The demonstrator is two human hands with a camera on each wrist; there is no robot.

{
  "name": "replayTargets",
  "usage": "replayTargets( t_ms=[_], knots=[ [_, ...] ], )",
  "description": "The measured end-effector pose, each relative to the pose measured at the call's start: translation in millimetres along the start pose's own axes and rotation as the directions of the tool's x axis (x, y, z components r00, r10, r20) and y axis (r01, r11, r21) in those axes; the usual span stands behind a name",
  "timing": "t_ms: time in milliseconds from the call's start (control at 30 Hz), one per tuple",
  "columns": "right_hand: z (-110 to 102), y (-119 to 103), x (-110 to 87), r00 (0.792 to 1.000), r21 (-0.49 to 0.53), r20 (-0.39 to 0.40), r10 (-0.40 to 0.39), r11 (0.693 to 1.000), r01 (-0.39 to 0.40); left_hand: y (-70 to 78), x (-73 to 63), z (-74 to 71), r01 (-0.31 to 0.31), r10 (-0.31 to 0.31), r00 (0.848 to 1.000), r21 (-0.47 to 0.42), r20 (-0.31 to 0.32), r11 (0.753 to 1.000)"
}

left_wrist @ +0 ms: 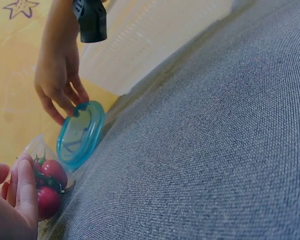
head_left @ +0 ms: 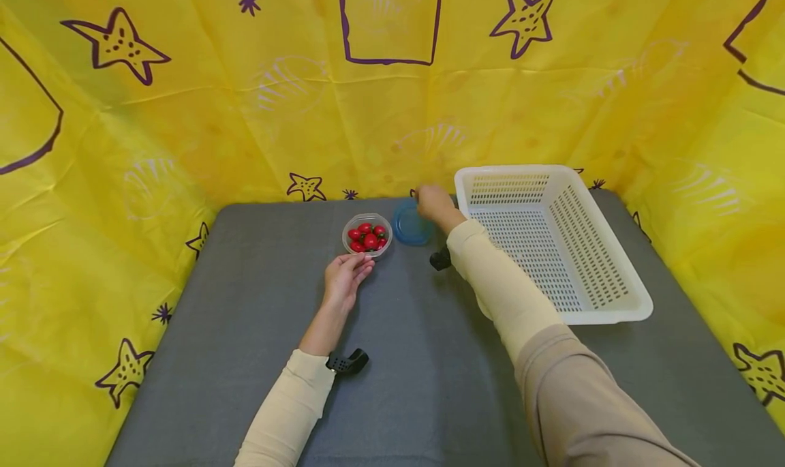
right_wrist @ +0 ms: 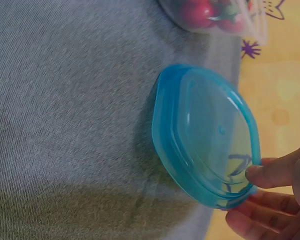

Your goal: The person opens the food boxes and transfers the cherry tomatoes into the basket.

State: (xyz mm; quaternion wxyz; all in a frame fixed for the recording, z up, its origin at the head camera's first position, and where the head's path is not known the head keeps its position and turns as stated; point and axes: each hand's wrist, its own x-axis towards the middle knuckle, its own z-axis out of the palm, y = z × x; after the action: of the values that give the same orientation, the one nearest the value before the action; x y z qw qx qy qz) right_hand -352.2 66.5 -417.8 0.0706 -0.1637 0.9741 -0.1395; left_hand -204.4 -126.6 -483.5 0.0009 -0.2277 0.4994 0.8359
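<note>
A clear plastic container (head_left: 381, 219) holds several red cherry tomatoes (head_left: 371, 240) with green stems. At its near side is my left hand (head_left: 345, 279), its fairly straight fingers (left_wrist: 26, 187) touching the wall in the left wrist view. To the right of the container, my right hand (head_left: 437, 204) pinches the edge of a translucent blue lid (right_wrist: 205, 130), thumb on one face and fingers behind. The lid is tilted up, its far edge close to the table, as the left wrist view also shows.
A white perforated plastic basket (head_left: 613, 315) stands on the grey cloth-covered table (head_left: 257, 303), right of the right forearm. A yellow patterned curtain (head_left: 380, 126) rises behind the table and along both sides. Black wrist cameras sit on both wrists.
</note>
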Motion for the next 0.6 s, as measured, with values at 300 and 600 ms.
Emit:
replayTargets(
  t_ms=[300, 600],
  knots=[
    [8, 0, 2.3, 0.998, -0.051, 0.066, -0.014, 0.999, 0.017, -0.3, 0.4, -0.2, 0.008, -0.008, 1.000, 0.032, -0.011, 0.999],
    [19, -3, 5.4, 0.994, -0.042, 0.103, 0.034, 0.999, -0.030, 0.1, 1.2, 0.6, 0.008, -0.008, 1.000, 0.008, -0.008, 1.000]
  ],
)
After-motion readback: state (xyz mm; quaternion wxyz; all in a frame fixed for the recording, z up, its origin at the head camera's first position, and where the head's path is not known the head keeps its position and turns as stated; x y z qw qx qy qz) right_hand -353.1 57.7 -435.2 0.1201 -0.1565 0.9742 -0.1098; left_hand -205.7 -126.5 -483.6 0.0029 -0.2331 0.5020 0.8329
